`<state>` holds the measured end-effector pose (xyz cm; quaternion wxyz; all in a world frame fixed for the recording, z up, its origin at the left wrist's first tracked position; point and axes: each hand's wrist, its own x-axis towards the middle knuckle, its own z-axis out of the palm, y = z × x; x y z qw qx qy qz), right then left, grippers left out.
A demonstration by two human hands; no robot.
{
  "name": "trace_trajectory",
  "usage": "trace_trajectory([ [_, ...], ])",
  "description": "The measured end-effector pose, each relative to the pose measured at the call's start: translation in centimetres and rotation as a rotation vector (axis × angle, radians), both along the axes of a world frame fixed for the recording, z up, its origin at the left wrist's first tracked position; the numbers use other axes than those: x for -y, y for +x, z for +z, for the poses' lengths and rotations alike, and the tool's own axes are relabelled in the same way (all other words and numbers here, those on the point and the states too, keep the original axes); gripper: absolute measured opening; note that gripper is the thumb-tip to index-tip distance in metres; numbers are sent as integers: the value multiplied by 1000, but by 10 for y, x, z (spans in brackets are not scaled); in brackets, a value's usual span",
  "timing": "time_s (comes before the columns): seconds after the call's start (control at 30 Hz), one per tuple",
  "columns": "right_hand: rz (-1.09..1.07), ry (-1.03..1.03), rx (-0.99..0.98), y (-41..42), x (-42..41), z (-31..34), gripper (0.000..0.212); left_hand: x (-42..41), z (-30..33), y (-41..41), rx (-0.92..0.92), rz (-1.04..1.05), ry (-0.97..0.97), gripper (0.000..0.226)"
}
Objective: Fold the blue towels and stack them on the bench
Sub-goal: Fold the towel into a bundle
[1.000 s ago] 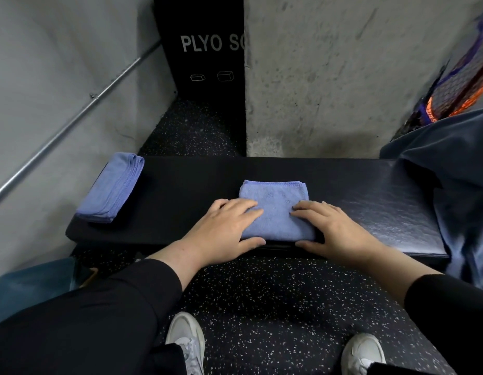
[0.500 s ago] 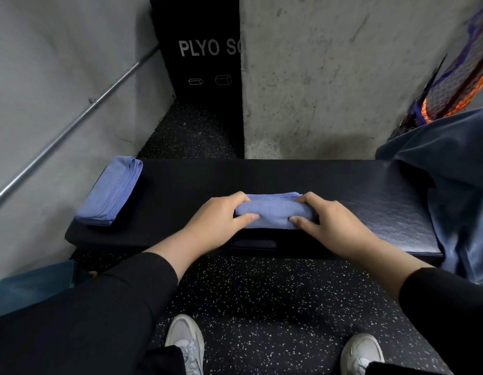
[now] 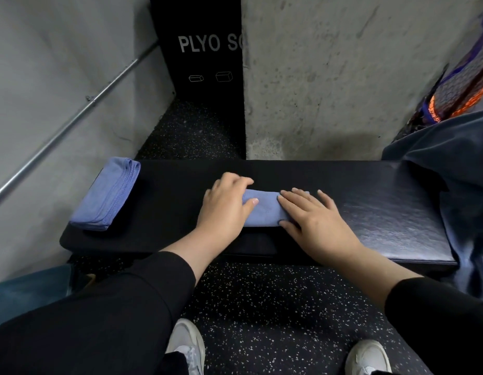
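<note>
Left hand (image 3: 225, 205) palm down, fingers loosely curved; right hand (image 3: 313, 216) flat, fingers straight and spread; both forearms extended forward

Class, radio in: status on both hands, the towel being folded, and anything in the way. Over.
Left hand and right hand flat on small folded blue microfibre towel, mid black padded bench. Stack of folded blue towels at bench's left end. Path between unobstructed.

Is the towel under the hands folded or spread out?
Folded. The towel is a small thick strip between the left hand and right hand.
</note>
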<state>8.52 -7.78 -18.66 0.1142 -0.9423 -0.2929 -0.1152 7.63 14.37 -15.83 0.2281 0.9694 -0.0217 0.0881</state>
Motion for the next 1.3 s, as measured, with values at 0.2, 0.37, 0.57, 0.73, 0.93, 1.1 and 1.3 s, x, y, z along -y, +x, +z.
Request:
trace_trajectory([
  [0.2, 48, -94, -235, 7, 13, 2, 73, -5, -15, -13, -226, -348, 361, 71],
  [0.37, 122, 2, -368, 18, 25, 4, 77, -10, -16, -13, -257, -347, 333, 77],
  [0.57, 24, 343, -388, 19, 27, 13, 56, -8, -14, -10, -147, -284, 265, 80],
  [0.73, -155, 730, -615, 22, 9, 39, 37, -10, 7, -10, -223, -105, -320, 40],
  [0.93, -261, 1225, -1003, 19, -18, 64, 41, -20, 31, -24, -311, 71, -834, 21],
  [1.1, -176, 1350, -1227, 6, -48, 71, 44, -38, 43, -41, -473, 161, -1078, 39],
  [1.3, -215, 1542, -1190, -4, -92, 81, 39, -64, 59, -64, -453, 208, -1224, 38],
])
